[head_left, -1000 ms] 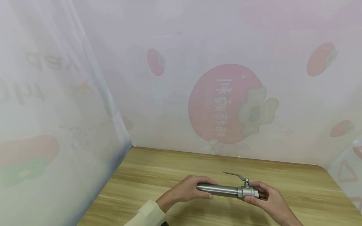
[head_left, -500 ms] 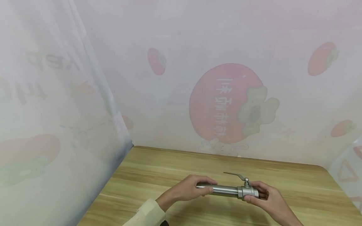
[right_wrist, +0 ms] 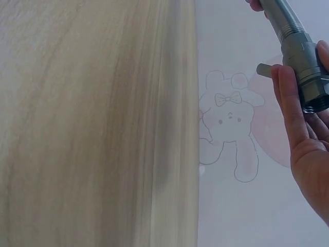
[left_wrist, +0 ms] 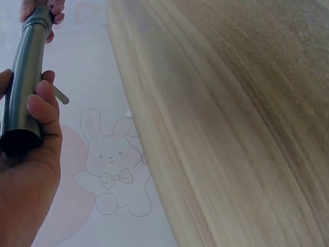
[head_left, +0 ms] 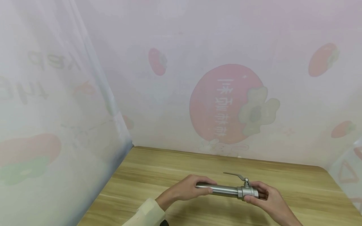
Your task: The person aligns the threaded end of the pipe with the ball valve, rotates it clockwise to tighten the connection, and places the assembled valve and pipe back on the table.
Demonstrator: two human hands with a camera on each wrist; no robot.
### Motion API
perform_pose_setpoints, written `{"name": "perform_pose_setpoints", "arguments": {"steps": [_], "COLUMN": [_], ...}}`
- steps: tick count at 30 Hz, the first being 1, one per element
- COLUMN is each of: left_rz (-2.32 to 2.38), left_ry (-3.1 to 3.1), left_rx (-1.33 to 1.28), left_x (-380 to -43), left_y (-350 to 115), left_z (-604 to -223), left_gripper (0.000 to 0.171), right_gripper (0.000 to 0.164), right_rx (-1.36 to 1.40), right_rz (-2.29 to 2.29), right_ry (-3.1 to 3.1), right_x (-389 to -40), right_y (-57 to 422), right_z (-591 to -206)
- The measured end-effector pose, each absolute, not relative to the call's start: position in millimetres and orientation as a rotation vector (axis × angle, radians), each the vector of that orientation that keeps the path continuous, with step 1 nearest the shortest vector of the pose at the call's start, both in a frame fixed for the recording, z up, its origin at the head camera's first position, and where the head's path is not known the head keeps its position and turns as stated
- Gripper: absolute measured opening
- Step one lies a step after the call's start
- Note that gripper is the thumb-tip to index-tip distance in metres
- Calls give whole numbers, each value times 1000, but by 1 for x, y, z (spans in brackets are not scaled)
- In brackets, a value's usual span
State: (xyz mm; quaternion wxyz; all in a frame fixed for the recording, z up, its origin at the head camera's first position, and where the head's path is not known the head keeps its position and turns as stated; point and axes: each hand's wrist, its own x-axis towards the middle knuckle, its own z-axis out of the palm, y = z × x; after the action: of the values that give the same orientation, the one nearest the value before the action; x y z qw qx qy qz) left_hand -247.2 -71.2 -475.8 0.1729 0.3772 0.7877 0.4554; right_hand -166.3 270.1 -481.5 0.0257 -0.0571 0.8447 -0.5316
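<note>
A steel pipe point(head_left: 224, 190) is joined to a ball valve point(head_left: 248, 192), and the two lie in one line, held over the wooden table. My left hand point(head_left: 188, 188) grips the pipe near its free end, thumb in front and fingers behind. My right hand point(head_left: 268, 197) holds the valve body at the other end. From the valve's stem the lever handle point(head_left: 233, 174) reaches back leftward above the pipe. In the left wrist view the pipe's open end point(left_wrist: 21, 139) faces the camera. The right wrist view shows threads point(right_wrist: 292, 30) where pipe and valve point(right_wrist: 302, 62) meet.
The wooden table point(head_left: 158, 163) has a rounded far right corner. Behind it hangs a pale curtain point(head_left: 169, 103) printed with red fruit and a rabbit, and another curtain point(head_left: 51, 113) runs along the left side.
Over the last second my left thumb has moved up along the front of the pipe. The right hand and the valve keep their place.
</note>
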Motion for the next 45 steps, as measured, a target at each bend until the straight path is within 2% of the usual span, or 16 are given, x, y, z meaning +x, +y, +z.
{"name": "perform_pose_setpoints", "arguments": {"steps": [23, 33, 45], "left_rz": [1271, 1272, 1258], "left_ry": [2274, 2273, 2287], "left_rx": [1099, 1064, 1099], "left_x": [-249, -247, -249], "left_y": [-69, -69, -70], "left_z": [-474, -470, -471], "left_gripper": [43, 33, 38], "right_gripper": [59, 56, 57], "right_rx": [-102, -110, -108], "right_rz": [-1658, -1660, -1672], "right_ry": [2602, 2610, 2598], "right_x": [-165, -165, -166], "right_y": [270, 269, 268], "right_z": [-478, -477, -477]}}
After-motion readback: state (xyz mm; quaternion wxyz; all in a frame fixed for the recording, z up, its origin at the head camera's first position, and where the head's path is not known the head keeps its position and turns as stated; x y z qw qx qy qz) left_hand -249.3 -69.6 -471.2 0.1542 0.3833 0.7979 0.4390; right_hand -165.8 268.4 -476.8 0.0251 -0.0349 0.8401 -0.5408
